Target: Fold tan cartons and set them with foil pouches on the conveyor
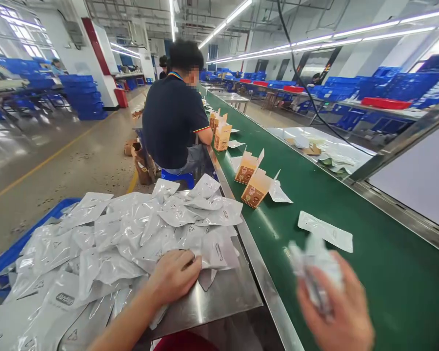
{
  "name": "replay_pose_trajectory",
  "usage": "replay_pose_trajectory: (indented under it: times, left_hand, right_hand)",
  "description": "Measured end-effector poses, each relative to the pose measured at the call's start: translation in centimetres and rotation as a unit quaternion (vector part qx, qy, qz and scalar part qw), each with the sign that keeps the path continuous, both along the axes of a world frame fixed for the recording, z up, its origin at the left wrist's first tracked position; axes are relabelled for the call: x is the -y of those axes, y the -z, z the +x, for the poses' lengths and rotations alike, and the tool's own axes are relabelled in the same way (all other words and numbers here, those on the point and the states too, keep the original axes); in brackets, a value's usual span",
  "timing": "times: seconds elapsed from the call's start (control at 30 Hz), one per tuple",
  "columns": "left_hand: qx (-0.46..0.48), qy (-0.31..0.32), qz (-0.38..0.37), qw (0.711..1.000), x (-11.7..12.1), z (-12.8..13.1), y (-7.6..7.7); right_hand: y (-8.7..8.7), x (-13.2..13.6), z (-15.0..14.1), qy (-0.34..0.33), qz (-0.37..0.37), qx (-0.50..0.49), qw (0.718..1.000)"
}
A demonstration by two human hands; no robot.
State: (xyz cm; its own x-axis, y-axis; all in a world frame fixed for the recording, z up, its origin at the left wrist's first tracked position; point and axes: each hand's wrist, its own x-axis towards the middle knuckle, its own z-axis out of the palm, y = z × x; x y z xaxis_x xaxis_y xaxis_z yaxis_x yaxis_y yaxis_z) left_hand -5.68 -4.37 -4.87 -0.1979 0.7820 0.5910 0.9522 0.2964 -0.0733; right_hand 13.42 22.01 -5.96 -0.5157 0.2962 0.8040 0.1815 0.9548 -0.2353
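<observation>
Left hand point(173, 275) pressed flat, fingers open, on the pouch pile point(106, 243); right hand point(336, 307) gripping a blurred pouch point(312, 265) above the green belt point(369, 273).

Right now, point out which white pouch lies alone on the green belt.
The flat white pouch just beyond the right hand. It lies by itself on the green belt; the other loose pouches are heaped on the steel table.

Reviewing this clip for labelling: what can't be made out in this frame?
- Head view: the pouch in the right hand is motion-blurred, print unreadable.
- Left hand covers part of the pouch pile.
- Carton print too small.
- Blue crate mostly buried under pouches.
</observation>
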Motion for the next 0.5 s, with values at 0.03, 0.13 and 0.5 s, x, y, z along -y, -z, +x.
replay_pose_trajectory:
  times: [0.03,0.13,0.5]
  left_hand:
    - [0.002,0.000,-0.003,1.000,-0.3,0.3,0.8]
    - [0.026,-0.005,-0.019,0.999,-0.4,0.7,1.6]
    - [0.039,-0.016,-0.028,0.999,0.6,1.1,-0.4]
  right_hand:
    - [0.3,2.4,-1.4,-0.058,0.002,0.008,0.998]
    - [2.6,6.9,-4.6,-0.169,-0.042,0.108,0.979]
    - [5.3,7.8,-5.6,-0.186,-0.146,0.150,0.960]
